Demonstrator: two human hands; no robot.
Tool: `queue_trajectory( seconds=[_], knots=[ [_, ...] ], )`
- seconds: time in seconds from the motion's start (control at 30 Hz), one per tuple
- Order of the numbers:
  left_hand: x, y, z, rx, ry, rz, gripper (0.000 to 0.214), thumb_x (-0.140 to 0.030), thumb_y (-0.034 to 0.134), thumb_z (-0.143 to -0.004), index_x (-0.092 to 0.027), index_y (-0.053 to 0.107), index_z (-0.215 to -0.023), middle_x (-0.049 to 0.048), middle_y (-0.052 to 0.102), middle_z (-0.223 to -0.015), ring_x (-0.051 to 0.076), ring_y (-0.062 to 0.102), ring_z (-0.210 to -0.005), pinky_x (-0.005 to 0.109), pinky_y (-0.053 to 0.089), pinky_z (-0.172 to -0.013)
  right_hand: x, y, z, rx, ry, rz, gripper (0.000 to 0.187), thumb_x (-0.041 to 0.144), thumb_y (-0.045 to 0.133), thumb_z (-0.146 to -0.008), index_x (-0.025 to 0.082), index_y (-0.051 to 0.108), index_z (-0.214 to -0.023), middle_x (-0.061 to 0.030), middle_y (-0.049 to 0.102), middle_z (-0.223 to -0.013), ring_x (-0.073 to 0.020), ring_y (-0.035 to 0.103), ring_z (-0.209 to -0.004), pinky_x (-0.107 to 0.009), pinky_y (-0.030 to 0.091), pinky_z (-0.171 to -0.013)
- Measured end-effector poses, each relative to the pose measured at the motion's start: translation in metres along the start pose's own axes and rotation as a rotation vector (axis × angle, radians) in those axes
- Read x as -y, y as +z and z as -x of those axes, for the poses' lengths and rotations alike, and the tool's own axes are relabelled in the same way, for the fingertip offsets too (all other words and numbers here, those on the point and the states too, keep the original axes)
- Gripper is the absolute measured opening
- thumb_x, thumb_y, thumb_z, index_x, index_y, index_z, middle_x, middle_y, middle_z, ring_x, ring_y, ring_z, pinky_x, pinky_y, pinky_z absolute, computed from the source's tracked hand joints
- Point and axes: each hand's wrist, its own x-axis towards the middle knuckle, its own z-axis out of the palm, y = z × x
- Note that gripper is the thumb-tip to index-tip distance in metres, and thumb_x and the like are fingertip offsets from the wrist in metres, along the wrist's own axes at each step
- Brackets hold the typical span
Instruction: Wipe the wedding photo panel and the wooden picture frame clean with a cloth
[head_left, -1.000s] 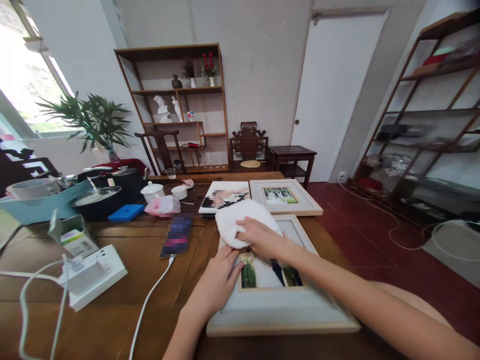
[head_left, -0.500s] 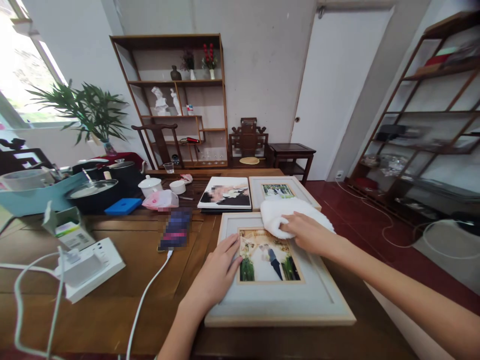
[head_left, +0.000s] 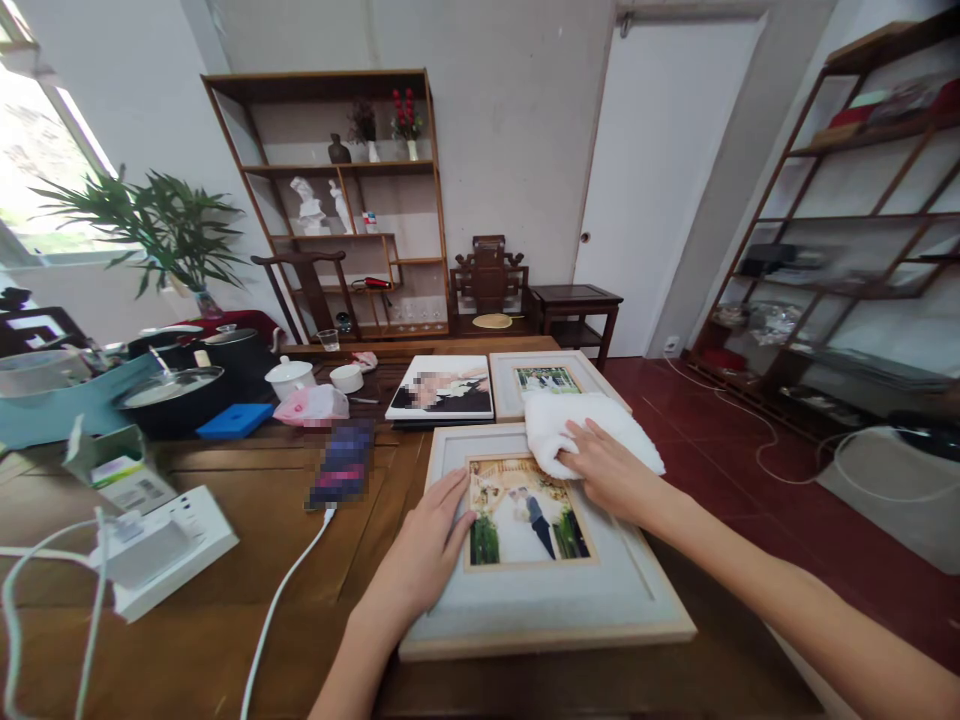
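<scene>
right fingers (head_left: 585,442) lie flat, a little spread, on top of a white cloth (head_left: 570,418). they press it down and do not pinch it. can't tell where the thumb is. right hand (head_left: 611,478) sits over the far right part of the frame (head_left: 540,612), palm down.

the cloth is bunched. it covers the frame's far right corner and touches the top right edge of the photo (head_left: 521,510) inside.

left fingers (head_left: 452,495) are straight and close together, tips at the photo's left edge, thumb lying alongside. left hand (head_left: 427,548) is flat, palm down on the frame's left border, gripping nothing. both forearms are bare and come in from the bottom.

the frame lies flat on the table (head_left: 225,480) near the front edge, right of centre. it has a pale wood rim and a light mat, and the photo shows two people.

just behind it is a second frame (head_left: 540,356), its near edge partly under the cloth. a print (head_left: 441,388) lies flat just left of that one.

left of the frame is a blurred phone (head_left: 341,465) with a white cable (head_left: 281,595) running from its near end. a power strip (head_left: 169,545) is well to the left. further back are a pot (head_left: 169,395), a blue box (head_left: 235,420) and a teapot (head_left: 289,377).

against the far wall are a shelf (head_left: 337,200), a plant (head_left: 161,215) and a door (head_left: 660,170).
</scene>
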Motion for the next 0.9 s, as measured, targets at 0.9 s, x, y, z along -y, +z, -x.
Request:
queue_trajectory(
  seconds=[0.9],
  knots=[
    [-0.003, -0.004, -0.004, 0.037, -0.004, -0.043, 0.042, -0.027, 0.040, -0.089, -0.014, 0.047, -0.128, 0.0095, 0.042, -0.139, 0.020, 0.036, -0.130, 0.038, 0.029, -0.109, 0.022, -0.010, -0.003, 0.050, 0.043, 0.038, 0.045, -0.001, 0.042, -0.066, 0.008, 0.061, -0.106, -0.0185, 0.063, -0.105, -0.0323, 0.040, -0.122, -0.045, 0.025, -0.103]
  ],
)
